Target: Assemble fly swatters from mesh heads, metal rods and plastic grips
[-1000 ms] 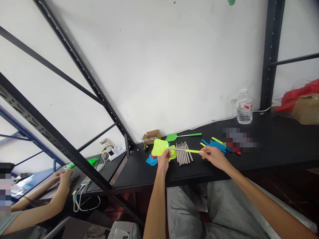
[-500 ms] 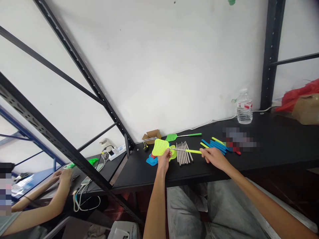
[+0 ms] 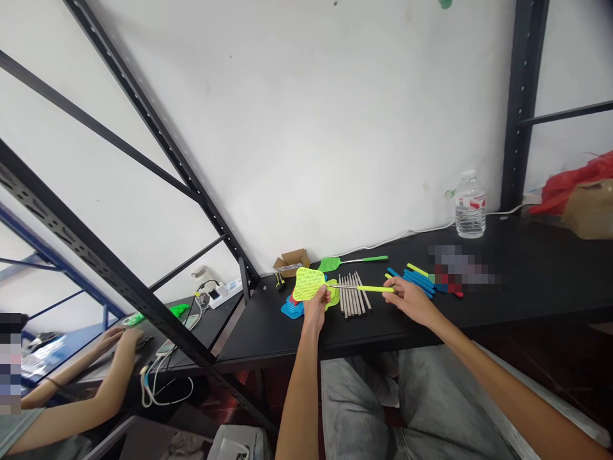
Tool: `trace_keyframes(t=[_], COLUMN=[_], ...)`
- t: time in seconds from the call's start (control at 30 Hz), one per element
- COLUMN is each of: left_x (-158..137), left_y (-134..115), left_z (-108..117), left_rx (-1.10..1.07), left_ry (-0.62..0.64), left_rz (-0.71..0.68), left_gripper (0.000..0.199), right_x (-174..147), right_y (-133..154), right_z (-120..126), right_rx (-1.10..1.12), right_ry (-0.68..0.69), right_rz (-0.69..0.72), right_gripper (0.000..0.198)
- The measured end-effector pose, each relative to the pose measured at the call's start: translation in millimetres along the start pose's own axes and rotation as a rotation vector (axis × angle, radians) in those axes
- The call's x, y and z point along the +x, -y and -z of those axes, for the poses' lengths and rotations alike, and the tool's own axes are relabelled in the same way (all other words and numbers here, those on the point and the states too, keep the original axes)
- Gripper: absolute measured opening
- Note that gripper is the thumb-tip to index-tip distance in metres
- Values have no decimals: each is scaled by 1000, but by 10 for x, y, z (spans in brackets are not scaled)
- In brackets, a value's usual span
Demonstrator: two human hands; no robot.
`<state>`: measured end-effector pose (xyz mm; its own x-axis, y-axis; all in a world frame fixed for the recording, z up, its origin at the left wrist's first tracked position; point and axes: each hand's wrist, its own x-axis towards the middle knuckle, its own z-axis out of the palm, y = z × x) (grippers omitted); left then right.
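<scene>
A yellow-green fly swatter (image 3: 310, 283) with a mesh head, a metal rod and a plastic grip lies level across both hands. My left hand (image 3: 317, 305) is closed on it where the head meets the rod. At the other end, my right hand (image 3: 407, 299) has its thumb and fingers around the tip of the grip. Beneath the rod lies a row of several metal rods (image 3: 353, 303). Blue and yellow plastic handles (image 3: 417, 281) are piled beside my right hand. Blue swatter heads (image 3: 291, 311) and a yellow one (image 3: 332, 295) lie partly hidden behind my left hand.
A green fly swatter (image 3: 352, 260) lies near the wall, by an open cardboard box (image 3: 292, 260). A water bottle (image 3: 470, 206) stands at the back right. At left, beyond a black shelf post (image 3: 143, 281), a co-worker's hands (image 3: 119, 338) rest at another table.
My right hand has loosened its fingers a little at the grip's end, so more of the yellow grip shows. My left hand and the swatter's head have barely moved. The co-worker's hands shifted slightly.
</scene>
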<state>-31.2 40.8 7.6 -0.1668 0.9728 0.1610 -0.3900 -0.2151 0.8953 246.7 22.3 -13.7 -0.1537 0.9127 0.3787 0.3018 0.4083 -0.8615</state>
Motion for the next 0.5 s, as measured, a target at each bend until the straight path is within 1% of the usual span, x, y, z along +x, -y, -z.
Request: trace_keyframes(t=[0.1,0.27,0.5], left_x=[1,-5,-13], left_y=[1,-10,-19], left_z=[5,-7,-10], left_rx=[2,-5,-13], left_ry=[17,11,13], left_rz=[-6,-21,-11], left_gripper=[37,36,38], right_x=[-8,-26,-32], right_y=[14,78,104], right_z=[9,33,38], right_rx=[7,-59,-156], right_ry=[33,38,43], right_rz=[7,-9,17], right_gripper=[28,35,44])
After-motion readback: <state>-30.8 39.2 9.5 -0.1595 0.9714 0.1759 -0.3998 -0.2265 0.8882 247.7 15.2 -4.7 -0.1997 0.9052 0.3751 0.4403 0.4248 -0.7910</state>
